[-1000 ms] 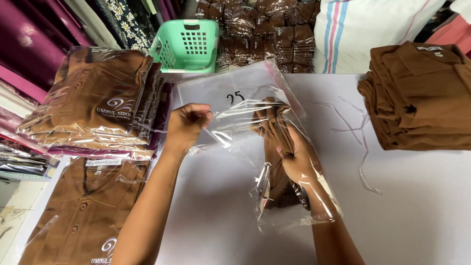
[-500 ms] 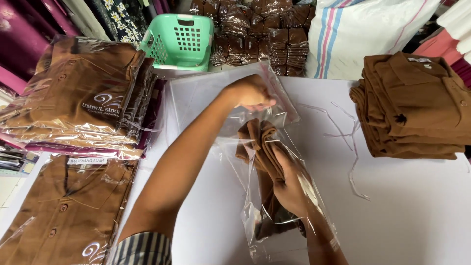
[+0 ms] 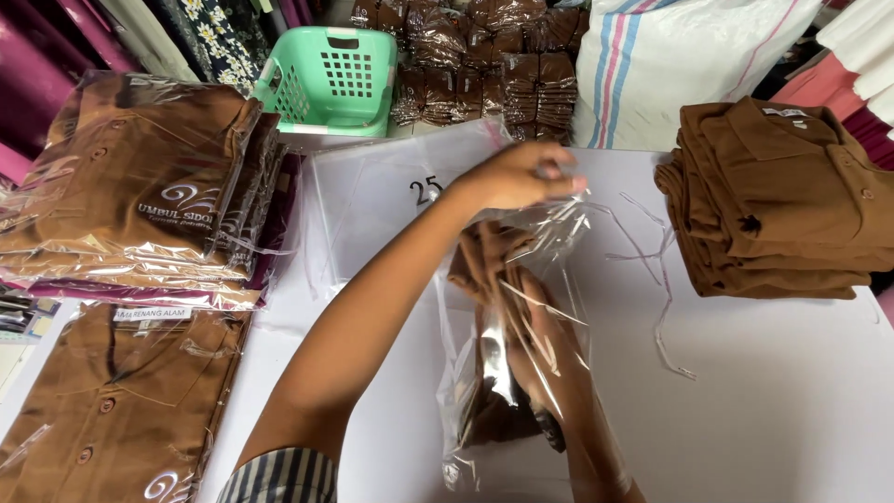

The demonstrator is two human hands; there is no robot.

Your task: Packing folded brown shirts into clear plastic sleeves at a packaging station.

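Shirt going into a clear bag

Hands work over the white table (image 3: pixel 764 391). We see the left hand (image 3: pixel 521 175) stretched across, its fingers pinched together on the top edge of the bag (image 3: pixel 521 373), holding that edge up above the table. Our view shows the right hand (image 3: pixel 545 349) pushed inside the bag, seen through the film; it lies against a folded brown shirt (image 3: pixel 484 270) there, but we cannot tell whether its fingers are closed on the cloth or flat against it. The shirt sits partly within the bag, its upper fold near the mouth, just below the left hand.

Under the left forearm lies a flat stack of empty bags (image 3: pixel 372 200). To the right, well apart from the hands, we see a pile of unbagged shirts (image 3: pixel 792 200). On the left, a heap of bagged shirts (image 3: pixel 140 196) rests above 1 more bagged shirt (image 3: pixel 121 401). Behind them stands a green basket (image 3: pixel 331 79), beside packs of dark folded goods (image 3: pixel 494 56) and a striped sack (image 3: pixel 680 65). Thin plastic strips (image 3: pixel 652 270) lie loose between the bag and the pile
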